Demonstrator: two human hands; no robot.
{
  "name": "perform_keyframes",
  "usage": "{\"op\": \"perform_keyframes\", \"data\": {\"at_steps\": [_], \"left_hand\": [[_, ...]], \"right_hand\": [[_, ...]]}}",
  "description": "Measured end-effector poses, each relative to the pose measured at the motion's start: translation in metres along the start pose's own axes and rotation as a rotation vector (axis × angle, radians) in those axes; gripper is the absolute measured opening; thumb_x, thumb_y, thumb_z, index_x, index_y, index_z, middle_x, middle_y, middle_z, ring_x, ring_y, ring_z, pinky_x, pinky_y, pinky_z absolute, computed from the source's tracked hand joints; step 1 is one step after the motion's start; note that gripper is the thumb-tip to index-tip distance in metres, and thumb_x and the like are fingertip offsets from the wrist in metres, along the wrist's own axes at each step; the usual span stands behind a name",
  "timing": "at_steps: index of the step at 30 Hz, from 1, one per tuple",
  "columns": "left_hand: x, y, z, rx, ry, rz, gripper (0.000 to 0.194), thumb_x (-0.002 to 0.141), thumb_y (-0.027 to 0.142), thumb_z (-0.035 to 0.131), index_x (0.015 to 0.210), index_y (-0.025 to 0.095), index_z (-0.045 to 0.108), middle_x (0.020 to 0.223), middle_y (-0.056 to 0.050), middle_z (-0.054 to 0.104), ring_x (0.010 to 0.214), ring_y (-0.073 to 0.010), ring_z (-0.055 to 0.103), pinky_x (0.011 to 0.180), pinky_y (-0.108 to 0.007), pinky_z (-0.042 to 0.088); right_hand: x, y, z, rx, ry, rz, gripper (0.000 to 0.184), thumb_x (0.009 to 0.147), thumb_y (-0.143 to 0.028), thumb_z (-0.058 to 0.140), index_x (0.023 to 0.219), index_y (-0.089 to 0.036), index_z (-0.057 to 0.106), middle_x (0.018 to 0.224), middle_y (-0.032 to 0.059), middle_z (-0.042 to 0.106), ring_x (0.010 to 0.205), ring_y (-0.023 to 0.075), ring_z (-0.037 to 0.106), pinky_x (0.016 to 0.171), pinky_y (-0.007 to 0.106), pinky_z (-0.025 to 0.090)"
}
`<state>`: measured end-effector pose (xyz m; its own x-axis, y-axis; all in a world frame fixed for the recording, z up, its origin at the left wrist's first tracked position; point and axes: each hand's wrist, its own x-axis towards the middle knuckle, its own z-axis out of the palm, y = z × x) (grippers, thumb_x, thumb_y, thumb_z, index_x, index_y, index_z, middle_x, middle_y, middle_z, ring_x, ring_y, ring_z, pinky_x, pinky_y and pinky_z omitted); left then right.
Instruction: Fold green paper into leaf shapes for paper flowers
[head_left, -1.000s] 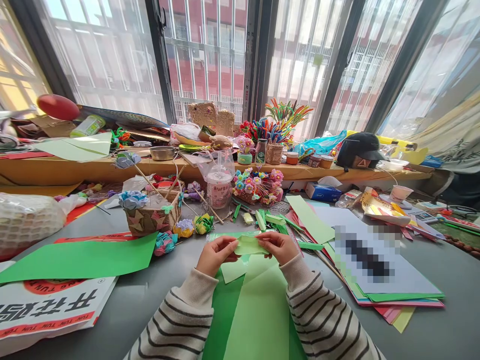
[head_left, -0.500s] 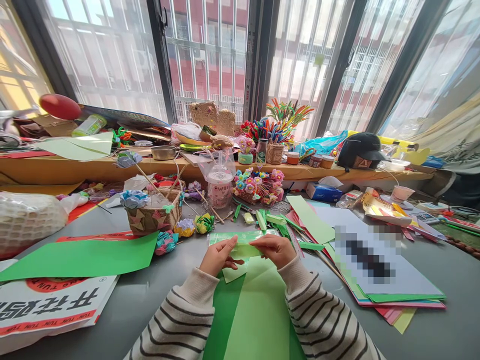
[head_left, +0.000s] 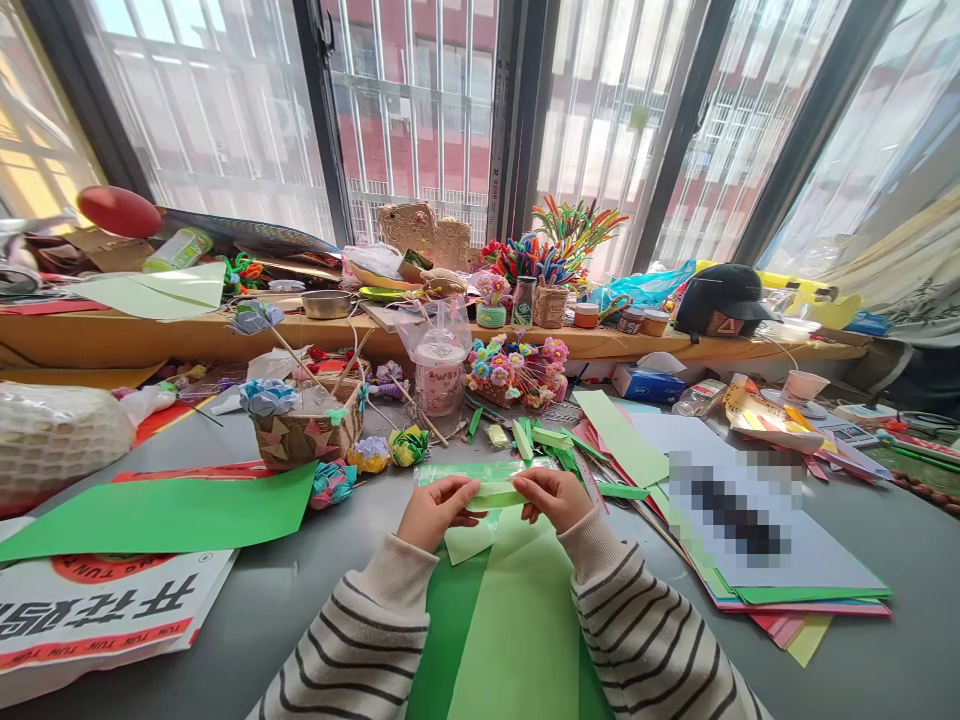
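A narrow folded strip of light green paper (head_left: 496,495) stretches between my hands. My left hand (head_left: 441,512) pinches its left end between thumb and fingers, and my right hand (head_left: 553,500) pinches the right end. Just below lies a small light green paper piece (head_left: 468,542). It rests by a long light green sheet (head_left: 525,620), which overlaps a darker green sheet (head_left: 448,630) in front of me. Behind my hands is a clear plastic sleeve (head_left: 435,474) with green in it. Several cut green paper strips (head_left: 570,460) are piled beyond my right hand.
A woven basket (head_left: 300,435) with paper flowers stands at the left, near a lidded cup (head_left: 440,380). On the right lies a stack of coloured paper (head_left: 810,560). A green sheet (head_left: 165,515) covers part of a printed bag (head_left: 112,610). A cluttered ledge (head_left: 375,335) runs behind.
My right fingers have shifted slightly and now pinch the right end with the thumb toward me. The light green paper looks narrower and flatter between my hands.
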<state>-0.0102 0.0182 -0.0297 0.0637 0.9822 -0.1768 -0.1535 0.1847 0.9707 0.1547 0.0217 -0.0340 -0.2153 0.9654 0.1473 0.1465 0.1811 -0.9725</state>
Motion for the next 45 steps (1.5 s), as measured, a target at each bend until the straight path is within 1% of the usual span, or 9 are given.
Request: {"op": "perform_keyframes", "data": {"at_steps": [3, 9, 16, 23, 27, 33, 37, 42, 45], "left_hand": [[-0.0004, 0.0005, 0.0003, 0.018, 0.000, 0.019, 0.034, 0.043, 0.035, 0.067, 0.065, 0.011, 0.058, 0.053, -0.001, 0.062, 0.046, -0.0168, 0.060, 0.045, -0.023, 0.047], [-0.0025, 0.0022, 0.0013, 0.051, -0.004, 0.063, 0.033, 0.049, 0.040, 0.062, 0.066, 0.011, 0.059, 0.053, -0.001, 0.061, 0.045, -0.0155, 0.059, 0.043, -0.022, 0.047], [-0.0031, -0.0003, 0.0051, 0.117, -0.031, 0.236, 0.033, 0.046, 0.031, 0.067, 0.073, 0.013, 0.058, 0.056, 0.001, 0.056, 0.050, -0.0125, 0.055, 0.046, -0.024, 0.049], [-0.0015, -0.0031, 0.0042, 0.147, -0.044, 0.254, 0.026, 0.050, 0.029, 0.064, 0.070, 0.014, 0.059, 0.053, 0.002, 0.053, 0.050, -0.0117, 0.052, 0.046, -0.023, 0.048], [-0.0023, -0.0030, 0.0048, 0.159, -0.083, 0.244, 0.024, 0.054, 0.029, 0.062, 0.072, 0.013, 0.059, 0.058, 0.000, 0.055, 0.055, -0.0127, 0.053, 0.048, -0.024, 0.049], [-0.0011, -0.0046, 0.0042, 0.113, -0.030, 0.226, 0.022, 0.051, 0.028, 0.064, 0.065, 0.012, 0.061, 0.060, -0.002, 0.059, 0.056, -0.0128, 0.053, 0.045, -0.021, 0.047], [0.0000, -0.0033, 0.0021, -0.075, 0.035, 0.140, 0.026, 0.046, 0.026, 0.067, 0.066, 0.012, 0.059, 0.059, -0.001, 0.060, 0.056, -0.0120, 0.054, 0.050, -0.023, 0.049], [0.0006, -0.0022, 0.0024, -0.221, 0.039, 0.059, 0.030, 0.042, 0.026, 0.070, 0.064, 0.011, 0.056, 0.056, -0.001, 0.061, 0.054, -0.0113, 0.056, 0.055, -0.024, 0.048], [0.0003, -0.0026, 0.0037, -0.236, 0.000, 0.016, 0.031, 0.040, 0.026, 0.072, 0.061, 0.012, 0.053, 0.054, -0.001, 0.061, 0.054, -0.0117, 0.057, 0.058, -0.025, 0.048]], "right_hand": [[0.0003, 0.0018, 0.0007, 0.018, 0.049, -0.002, 0.031, 0.060, -0.043, 0.053, 0.059, -0.012, 0.055, 0.042, -0.0016, 0.052, 0.032, 0.0066, 0.045, 0.031, 0.017, 0.039], [-0.0018, 0.0016, 0.0037, -0.002, 0.100, -0.011, 0.031, 0.061, -0.043, 0.052, 0.057, -0.013, 0.053, 0.042, -0.0010, 0.052, 0.030, 0.0057, 0.043, 0.027, 0.015, 0.033], [-0.0036, -0.0040, 0.0022, -0.047, 0.063, -0.010, 0.031, 0.062, -0.044, 0.050, 0.061, -0.013, 0.052, 0.044, -0.0013, 0.052, 0.033, 0.0072, 0.046, 0.032, 0.018, 0.038], [-0.0028, -0.0044, 0.0049, -0.015, 0.042, 0.011, 0.028, 0.057, -0.041, 0.056, 0.060, -0.014, 0.051, 0.044, -0.0044, 0.048, 0.035, 0.0080, 0.048, 0.035, 0.019, 0.040], [-0.0043, -0.0047, 0.0082, -0.036, 0.043, 0.001, 0.024, 0.058, -0.037, 0.056, 0.060, -0.013, 0.052, 0.043, -0.0044, 0.047, 0.034, 0.0072, 0.047, 0.034, 0.018, 0.038], [-0.0026, -0.0031, 0.0054, 0.007, 0.063, 0.029, 0.025, 0.059, -0.038, 0.056, 0.061, -0.012, 0.053, 0.041, -0.0040, 0.047, 0.034, 0.0074, 0.047, 0.034, 0.018, 0.038], [-0.0001, -0.0045, 0.0052, 0.228, 0.108, 0.068, 0.035, 0.054, -0.040, 0.060, 0.072, -0.012, 0.051, 0.051, -0.0018, 0.053, 0.044, 0.0102, 0.054, 0.041, 0.021, 0.045], [0.0003, -0.0061, 0.0081, 0.366, 0.064, 0.136, 0.062, 0.044, -0.031, 0.069, 0.097, -0.013, 0.041, 0.060, -0.0012, 0.057, 0.053, 0.0131, 0.057, 0.046, 0.024, 0.048], [0.0005, -0.0038, 0.0092, 0.350, 0.051, 0.116, 0.046, 0.047, -0.031, 0.067, 0.085, -0.013, 0.049, 0.060, -0.0005, 0.058, 0.051, 0.0112, 0.056, 0.046, 0.023, 0.047]]}}
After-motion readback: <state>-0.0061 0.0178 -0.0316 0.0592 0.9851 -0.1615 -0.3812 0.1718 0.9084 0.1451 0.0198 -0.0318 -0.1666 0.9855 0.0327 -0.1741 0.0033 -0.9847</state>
